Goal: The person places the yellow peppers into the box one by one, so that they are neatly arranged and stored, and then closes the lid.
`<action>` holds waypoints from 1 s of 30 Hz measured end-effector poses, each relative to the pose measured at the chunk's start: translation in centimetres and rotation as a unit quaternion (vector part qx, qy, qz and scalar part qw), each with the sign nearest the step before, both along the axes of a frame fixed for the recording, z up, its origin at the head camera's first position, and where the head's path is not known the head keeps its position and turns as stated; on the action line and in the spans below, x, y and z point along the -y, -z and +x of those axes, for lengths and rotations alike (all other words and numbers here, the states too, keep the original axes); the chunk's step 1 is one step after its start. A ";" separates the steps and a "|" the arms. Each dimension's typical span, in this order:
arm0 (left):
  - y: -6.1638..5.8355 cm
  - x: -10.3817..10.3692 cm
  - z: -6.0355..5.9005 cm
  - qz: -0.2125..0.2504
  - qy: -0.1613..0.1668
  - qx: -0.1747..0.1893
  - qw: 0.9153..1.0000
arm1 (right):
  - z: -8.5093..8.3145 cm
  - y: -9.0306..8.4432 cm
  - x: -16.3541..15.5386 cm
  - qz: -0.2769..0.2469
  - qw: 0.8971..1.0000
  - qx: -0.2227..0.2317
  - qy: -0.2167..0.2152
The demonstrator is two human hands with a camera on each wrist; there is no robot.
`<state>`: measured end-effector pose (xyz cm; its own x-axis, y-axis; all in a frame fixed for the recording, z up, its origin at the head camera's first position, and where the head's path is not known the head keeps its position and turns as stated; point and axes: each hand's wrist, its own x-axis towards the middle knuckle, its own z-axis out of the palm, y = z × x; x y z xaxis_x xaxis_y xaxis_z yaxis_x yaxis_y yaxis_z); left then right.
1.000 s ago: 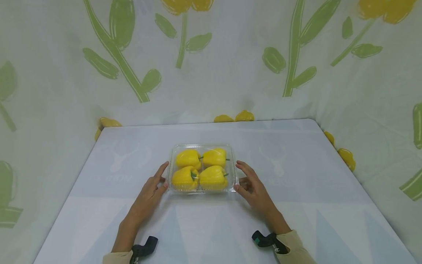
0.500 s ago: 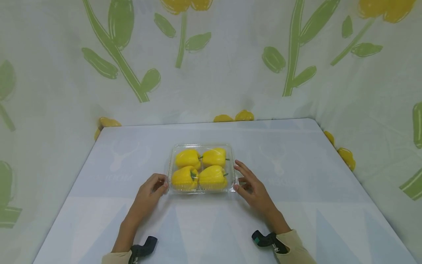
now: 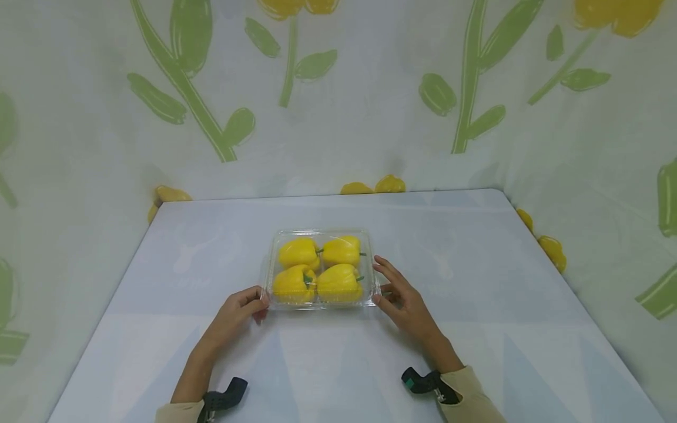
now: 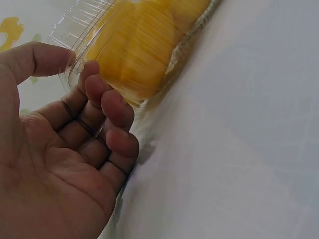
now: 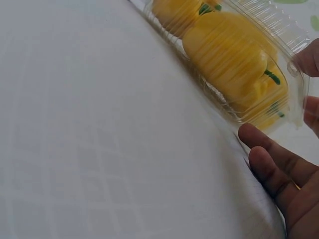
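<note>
A clear plastic clamshell box [image 3: 374, 276] with several yellow bell peppers [image 3: 339, 284] inside sits on the table, its lid over them. My left hand [image 3: 238, 314] pinches the rim at its front left corner. In the left wrist view, the thumb and a fingertip [image 4: 90, 68] meet on that clear rim, and the other fingers curl below. On the right side, my right hand [image 3: 409, 308] touches the box with thumb and fingers loosely bent along the edge. In the right wrist view, two lower fingers [image 5: 269, 167] rest near the tabletop, apart from the box.
The white and pale blue table [image 3: 449, 235] runs back to a hanging cloth [image 3: 338, 141] printed with flowers, which also encloses both sides. Black wrist mounts [image 3: 224, 398] sit on both forearms.
My left index finger has drawn back from the box's left side, and that hand has shifted down to the front left corner, now pinching the rim. My right hand has barely moved.
</note>
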<state>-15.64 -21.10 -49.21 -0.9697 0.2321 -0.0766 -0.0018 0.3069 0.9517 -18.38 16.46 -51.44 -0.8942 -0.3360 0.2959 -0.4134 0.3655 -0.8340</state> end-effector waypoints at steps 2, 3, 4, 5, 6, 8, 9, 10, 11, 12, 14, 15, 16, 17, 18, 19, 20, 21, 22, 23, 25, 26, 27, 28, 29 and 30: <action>0.0 0.0 0.0 0.008 0.005 0.005 1.000 | 0.0 -0.1 0.0 -0.003 1.000 0.000 -0.002; 0.0 0.0 0.0 0.009 0.007 0.010 1.000 | 0.1 -0.1 0.0 -0.003 1.000 0.000 -0.002; 0.0 0.0 0.0 0.013 0.007 0.014 1.000 | 0.1 -0.1 0.0 -0.003 1.000 0.000 -0.002; -0.1 0.0 0.0 0.011 0.008 0.019 1.000 | 0.1 -0.2 0.0 -0.003 1.000 0.000 -0.001; -0.1 0.0 0.0 0.012 0.006 0.025 1.000 | 0.1 -0.2 0.0 -0.004 1.000 -0.001 0.000; -0.2 0.1 0.0 0.009 0.005 0.034 0.999 | 0.2 -0.3 0.1 -0.004 1.000 0.001 0.001; -0.3 0.1 0.0 0.008 0.002 0.039 0.999 | 0.2 -0.3 0.1 -0.004 1.000 0.001 0.001; -0.3 0.1 0.0 0.007 -0.001 0.043 0.999 | 0.2 -0.3 0.1 -0.004 1.000 0.002 0.001; -0.4 0.1 0.0 0.004 -0.001 0.045 0.999 | 0.2 -0.3 0.1 -0.003 1.000 0.003 0.001; -0.4 0.1 0.0 0.006 -0.004 0.047 0.999 | 0.3 -0.3 0.1 -0.003 1.000 0.003 0.000; -0.5 0.0 0.1 0.008 -0.004 0.047 0.999 | 0.3 -0.3 0.1 -0.002 1.000 0.005 0.000; -0.4 0.0 0.1 0.010 -0.004 0.047 0.999 | 0.4 -0.3 0.0 -0.002 1.000 0.005 0.000; -0.4 -0.1 0.1 0.012 -0.003 0.046 0.999 | 0.4 -0.3 0.0 -0.003 1.000 0.005 0.000; -0.3 -0.1 0.1 0.014 -0.002 0.045 0.999 | 0.4 -0.3 0.0 -0.004 1.000 0.005 0.000; -0.3 -0.1 0.1 0.017 -0.001 0.044 0.999 | 0.4 -0.3 0.0 -0.005 1.000 0.005 0.000; -0.2 -0.1 0.1 0.018 0.001 0.043 0.999 | 0.4 -0.3 0.0 -0.006 1.000 0.006 0.000; -0.2 0.0 0.1 0.018 0.003 0.042 0.999 | 0.4 -0.2 -0.1 -0.007 1.000 0.003 -0.001; -0.1 0.0 0.1 0.017 0.006 0.041 0.999 | 0.4 -0.2 -0.1 -0.007 1.000 0.003 0.000; -0.1 0.0 0.1 0.014 0.010 0.040 0.999 | 0.4 -0.2 -0.1 -0.008 1.000 0.003 0.000; -0.1 0.1 0.1 0.013 0.011 0.042 0.999 | 0.4 -0.3 0.0 -0.010 1.000 0.003 0.000; -0.1 0.2 0.1 -0.001 0.018 0.040 0.999 | 0.4 -0.4 0.0 -0.014 1.000 0.001 -0.003; -0.1 0.3 0.1 -0.014 0.018 0.037 0.999 | 0.4 -0.4 0.0 -0.018 1.000 0.000 -0.006; -0.1 0.4 0.2 -0.027 0.015 0.031 0.999 | 0.5 -0.5 0.0 -0.020 1.000 -0.003 -0.008; -0.1 0.5 0.4 -0.043 0.010 0.026 0.999 | 0.5 -0.5 0.0 -0.023 1.000 -0.007 -0.010; -0.1 0.7 0.6 -0.063 0.003 0.017 0.998 | 0.6 -0.6 -0.1 -0.026 1.000 -0.012 -0.012; -0.1 0.8 0.8 -0.083 -0.006 0.005 0.997 | 0.7 -0.7 -0.3 -0.024 1.000 -0.015 -0.010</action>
